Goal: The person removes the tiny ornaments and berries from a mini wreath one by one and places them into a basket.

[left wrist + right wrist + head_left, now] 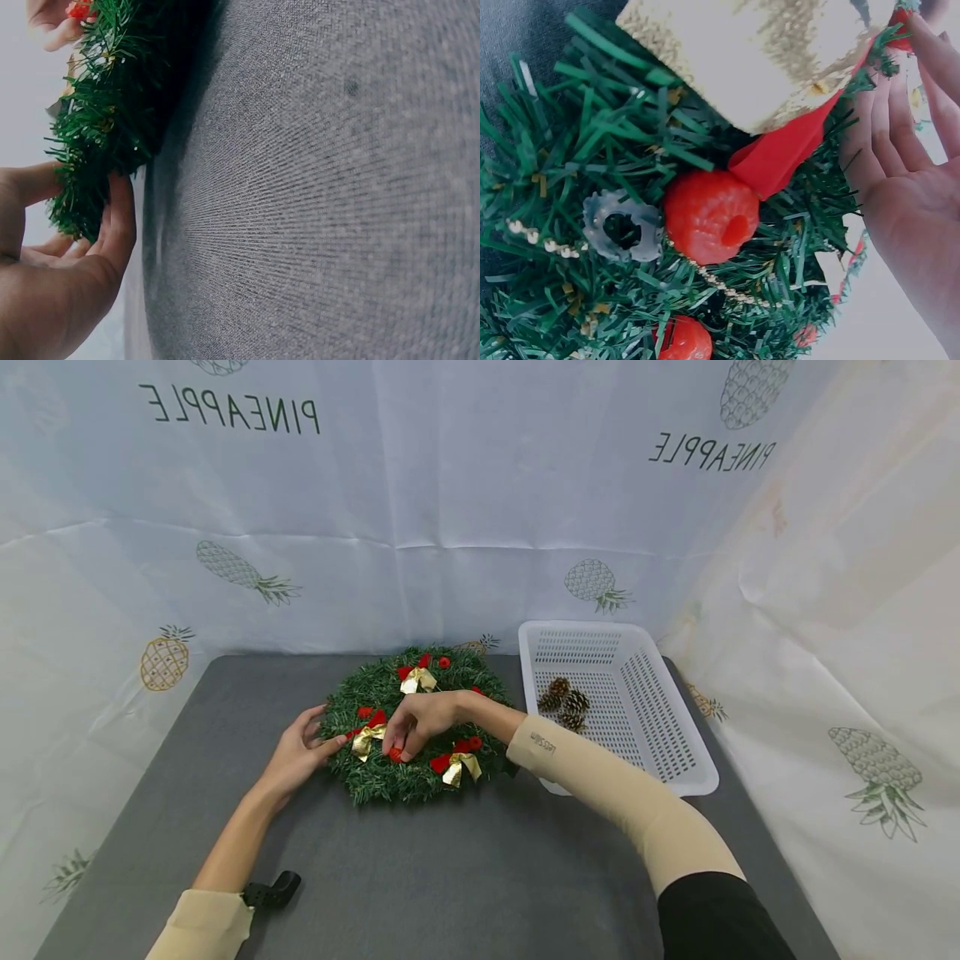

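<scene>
A green wreath [386,789] with gold-and-red bows and red berries lies on the grey table. My left hand [295,758] grips its left edge; in the left wrist view the thumb [34,184] is on one face and the fingers curl round the other. Over the wreath's front part, my right hand [429,720] pinches a red berry [396,755] beside the left gold bow [367,740]. The right wrist view has that hand at the right, fingertips at the berry [901,31]. Nearer that camera are another red berry [711,214] and a grey ring-shaped socket [622,226].
A white perforated basket [678,727] stands right of the wreath, with several pine cones [558,697] at its left side. A pineapple-print cloth [450,585] hangs behind the table. A black device [272,891] is strapped to my left wrist.
</scene>
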`<state>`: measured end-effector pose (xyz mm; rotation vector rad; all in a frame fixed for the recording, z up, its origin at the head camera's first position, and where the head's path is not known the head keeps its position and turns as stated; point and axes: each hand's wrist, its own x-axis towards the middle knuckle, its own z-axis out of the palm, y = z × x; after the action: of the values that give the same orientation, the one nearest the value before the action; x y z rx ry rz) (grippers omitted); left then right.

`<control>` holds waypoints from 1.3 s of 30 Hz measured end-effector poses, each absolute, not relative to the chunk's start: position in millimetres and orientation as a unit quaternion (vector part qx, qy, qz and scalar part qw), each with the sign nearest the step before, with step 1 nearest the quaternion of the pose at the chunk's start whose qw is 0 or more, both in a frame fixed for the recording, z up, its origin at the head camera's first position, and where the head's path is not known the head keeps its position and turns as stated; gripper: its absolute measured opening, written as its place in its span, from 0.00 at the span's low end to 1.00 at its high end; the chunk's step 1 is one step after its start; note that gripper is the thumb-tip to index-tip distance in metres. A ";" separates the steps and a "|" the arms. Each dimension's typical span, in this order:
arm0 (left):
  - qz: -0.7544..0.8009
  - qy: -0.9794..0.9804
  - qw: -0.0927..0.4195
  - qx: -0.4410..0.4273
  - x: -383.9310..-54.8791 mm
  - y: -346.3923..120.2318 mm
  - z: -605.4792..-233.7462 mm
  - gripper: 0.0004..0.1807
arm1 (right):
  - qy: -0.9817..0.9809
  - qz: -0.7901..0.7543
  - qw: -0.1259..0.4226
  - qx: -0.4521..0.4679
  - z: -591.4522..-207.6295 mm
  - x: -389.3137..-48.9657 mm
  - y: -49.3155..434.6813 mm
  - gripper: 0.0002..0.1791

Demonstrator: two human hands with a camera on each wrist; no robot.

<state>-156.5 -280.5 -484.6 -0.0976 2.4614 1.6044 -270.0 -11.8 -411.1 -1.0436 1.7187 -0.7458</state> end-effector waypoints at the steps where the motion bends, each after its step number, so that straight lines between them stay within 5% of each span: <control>1: 0.543 0.833 0.101 -0.033 -156.6 -280.4 -484.4 0.53 | 0.705 -0.306 0.475 -0.428 -409.8 -269.4 -11.7 0.18; 39: 0.537 0.837 0.099 -0.037 -156.9 -281.3 -483.6 0.53 | 0.745 -0.445 0.329 -0.371 -360.3 -262.0 60.4 0.20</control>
<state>-156.9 -281.3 -483.6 -0.1093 2.4750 1.5891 -262.0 60.4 -360.3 -0.9720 1.9511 -1.1654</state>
